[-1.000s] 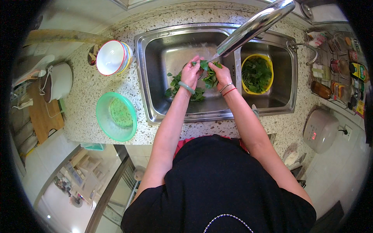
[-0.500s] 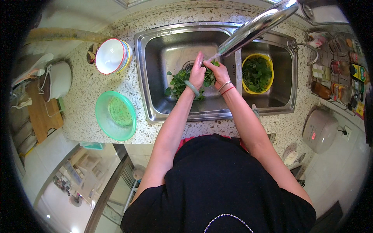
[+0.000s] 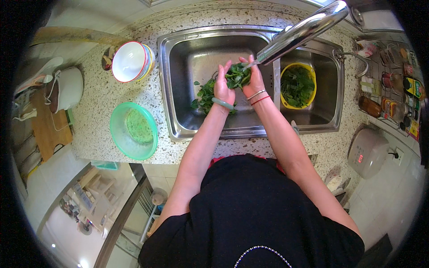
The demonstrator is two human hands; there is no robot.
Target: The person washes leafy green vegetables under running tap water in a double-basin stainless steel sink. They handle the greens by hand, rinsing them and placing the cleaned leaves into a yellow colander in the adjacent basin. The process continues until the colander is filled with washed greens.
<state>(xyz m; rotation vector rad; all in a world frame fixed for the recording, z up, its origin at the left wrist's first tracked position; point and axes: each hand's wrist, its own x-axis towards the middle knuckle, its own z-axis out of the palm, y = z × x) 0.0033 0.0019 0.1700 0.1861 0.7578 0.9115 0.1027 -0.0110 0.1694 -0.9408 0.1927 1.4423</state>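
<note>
Cupped between my two hands is a bunch of leafy greens, under water running from the chrome faucet. My left hand, with a jade-green bangle at the wrist, supports its left side. On the right side my right hand curves around it, fingers pointing up and away. More leafy greens lie in the left basin of the steel sink, beside and partly behind my left hand. A yellow colander full of greens stands in the right basin.
Left of the sink stand stacked bowls and a translucent green basin with wet green bits. A wooden cutting board and a white pot-like container are farther left. At right are a rack of bottles and a white appliance.
My hands have turned from closed around a few greens to cupped, with a larger bunch now lifted between them under the water. The view has shifted slightly.
</note>
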